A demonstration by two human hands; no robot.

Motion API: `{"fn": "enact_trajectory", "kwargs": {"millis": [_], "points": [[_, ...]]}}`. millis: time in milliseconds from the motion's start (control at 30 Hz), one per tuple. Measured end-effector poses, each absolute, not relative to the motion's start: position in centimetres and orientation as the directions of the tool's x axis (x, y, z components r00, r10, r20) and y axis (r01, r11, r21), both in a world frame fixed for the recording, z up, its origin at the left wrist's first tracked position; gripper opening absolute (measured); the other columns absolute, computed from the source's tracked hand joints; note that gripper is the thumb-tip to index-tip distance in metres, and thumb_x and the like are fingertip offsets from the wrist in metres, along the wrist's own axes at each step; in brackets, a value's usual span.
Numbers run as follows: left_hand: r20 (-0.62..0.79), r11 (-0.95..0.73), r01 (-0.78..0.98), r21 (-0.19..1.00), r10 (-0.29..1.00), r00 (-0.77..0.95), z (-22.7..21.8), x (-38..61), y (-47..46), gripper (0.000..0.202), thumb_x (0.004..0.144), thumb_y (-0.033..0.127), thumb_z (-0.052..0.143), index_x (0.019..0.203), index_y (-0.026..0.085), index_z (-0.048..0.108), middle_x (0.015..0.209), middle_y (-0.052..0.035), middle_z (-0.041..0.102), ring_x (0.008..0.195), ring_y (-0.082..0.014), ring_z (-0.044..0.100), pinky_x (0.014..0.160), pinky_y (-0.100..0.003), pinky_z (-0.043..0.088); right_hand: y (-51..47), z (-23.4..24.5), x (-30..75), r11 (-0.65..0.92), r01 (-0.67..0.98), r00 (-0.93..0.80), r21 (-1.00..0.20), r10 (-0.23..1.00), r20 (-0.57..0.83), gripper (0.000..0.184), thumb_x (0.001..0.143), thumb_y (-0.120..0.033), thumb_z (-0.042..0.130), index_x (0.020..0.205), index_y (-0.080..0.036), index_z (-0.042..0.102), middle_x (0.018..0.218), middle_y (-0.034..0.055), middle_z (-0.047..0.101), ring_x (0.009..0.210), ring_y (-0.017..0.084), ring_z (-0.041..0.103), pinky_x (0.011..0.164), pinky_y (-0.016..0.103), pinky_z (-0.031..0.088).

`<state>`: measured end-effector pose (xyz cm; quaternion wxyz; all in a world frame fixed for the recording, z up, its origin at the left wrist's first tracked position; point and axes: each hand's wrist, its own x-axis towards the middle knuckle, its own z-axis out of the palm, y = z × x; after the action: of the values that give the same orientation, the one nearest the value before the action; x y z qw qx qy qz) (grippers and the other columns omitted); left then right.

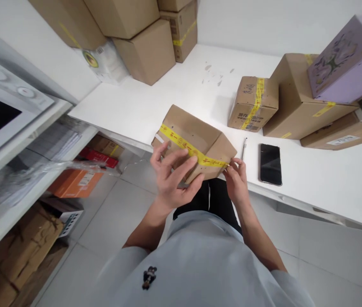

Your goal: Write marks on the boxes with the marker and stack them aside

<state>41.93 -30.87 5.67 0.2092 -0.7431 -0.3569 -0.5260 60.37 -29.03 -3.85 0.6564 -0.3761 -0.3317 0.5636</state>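
A small brown cardboard box [196,123] is tilted at the front edge of the white table, partly overhanging it. A strip of yellow tape with red print [181,143] runs along the box and round its corner. My left hand [176,175] grips the near side of the box, fingers spread across the cardboard and tape, thumb low on the near face. At the box's right corner, my right hand [237,177] is closed, thumb and fingertips pinching the tape's end. The underside of the box is hidden.
Right of the box lie a pen [244,149] and a black phone [270,164]. Behind them stand a small taped box [254,104], a larger box [291,98] and a purple box [349,59]. Stacked cartons [149,51] fill the back left. A shelf with a microwave [5,98] is at left.
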Motion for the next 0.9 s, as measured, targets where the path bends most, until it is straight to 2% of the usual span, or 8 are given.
{"fn": "enact_trajectory", "kwargs": {"millis": [100,200,333,467,633,733,800,900], "points": [[0.918,-0.635,0.772,-0.007,0.302,0.257,5.7,42.6,-31.1,0.028,0.082,0.029,0.071,0.110,0.029,0.067,0.114,-0.0055,0.068,0.127,-0.0298,0.051,0.107,-0.051,0.040,-29.2,-4.6,60.1,-0.025,-0.543,0.109,-0.839,0.989,-0.101,0.039,0.073,-0.045,0.076,0.100,-0.031,0.052,0.107,-0.0040,0.066,0.099,0.015,0.062,0.090,0.032,0.049],[0.912,-0.614,0.789,-0.006,0.321,0.257,5.5,43.1,-31.3,0.028,0.080,0.027,0.073,0.108,0.027,0.068,0.115,-0.0078,0.066,0.127,-0.0290,0.049,0.107,-0.048,0.039,-29.4,-5.3,60.2,-0.102,-0.576,0.099,-0.811,0.976,-0.193,0.040,0.071,-0.048,0.079,0.096,-0.030,0.055,0.103,-0.0051,0.066,0.097,0.013,0.064,0.089,0.029,0.049],[0.913,-0.595,0.803,0.013,0.335,0.233,5.4,43.4,-31.6,0.029,0.079,0.025,0.075,0.107,0.027,0.067,0.114,-0.0082,0.068,0.125,-0.0298,0.047,0.105,-0.048,0.039,-29.4,-5.6,60.3,-0.128,-0.632,0.094,-0.764,0.966,-0.239,0.040,0.071,-0.051,0.081,0.095,-0.029,0.057,0.098,-0.0059,0.066,0.094,0.012,0.066,0.087,0.028,0.049],[0.892,-0.544,0.839,0.021,0.389,0.229,5.7,43.8,-31.7,0.028,0.079,0.027,0.074,0.107,0.029,0.068,0.110,-0.0067,0.071,0.112,-0.0276,0.051,0.095,-0.042,0.042,-29.2,-5.5,60.2,-0.130,-0.654,0.105,-0.745,0.960,-0.260,0.042,0.067,-0.050,0.084,0.092,-0.028,0.057,0.090,-0.0072,0.064,0.087,0.012,0.065,0.084,0.027,0.050],[0.891,-0.544,0.839,0.026,0.392,0.227,5.9,43.4,-32.3,0.048,0.081,0.032,0.073,0.127,0.024,0.061,0.113,-0.0098,0.066,0.103,-0.0248,0.054,0.092,-0.040,0.044,-29.5,-5.6,60.0,-0.126,-0.642,0.113,-0.757,0.960,-0.256,0.044,0.066,-0.054,0.083,0.092,-0.028,0.058,0.096,-0.0057,0.063,0.090,0.013,0.065,0.083,0.029,0.051],[0.861,-0.509,0.837,0.199,0.499,0.099,5.0,42.1,-32.7,0.067,0.084,0.049,0.070,0.143,0.021,0.052,0.117,-0.0115,0.053,0.111,-0.0263,0.052,0.096,-0.041,0.047,-29.9,-5.5,59.8,-0.034,-0.594,0.188,-0.804,0.965,-0.180,0.042,0.069,-0.054,0.080,0.096,-0.029,0.060,0.105,-0.0041,0.062,0.097,0.014,0.064,0.085,0.030,0.051],[0.812,-0.483,0.786,0.386,0.582,-0.042,4.0,41.0,-32.7,0.066,0.087,0.055,0.065,0.143,0.022,0.052,0.120,-0.0107,0.048,0.115,-0.0257,0.051,0.098,-0.041,0.048,-30.2,-5.2,59.8,0.108,-0.539,0.271,-0.835,0.961,-0.050,0.037,0.075,-0.050,0.078,0.100,-0.030,0.060,0.109,-0.0031,0.062,0.100,0.015,0.063,0.089,0.032,0.051],[0.741,-0.490,0.629,0.604,0.636,-0.216,2.3,39.5,-32.3,0.056,0.092,0.058,0.056,0.135,0.023,0.054,0.120,-0.0094,0.052,0.115,-0.0231,0.055,0.097,-0.038,0.049,-30.3,-4.7,59.9,0.305,-0.449,0.341,-0.840,0.927,0.155,0.034,0.081,-0.044,0.075,0.107,-0.031,0.058,0.114,-0.0008,0.064,0.103,0.016,0.064,0.091,0.035,0.052]]}}
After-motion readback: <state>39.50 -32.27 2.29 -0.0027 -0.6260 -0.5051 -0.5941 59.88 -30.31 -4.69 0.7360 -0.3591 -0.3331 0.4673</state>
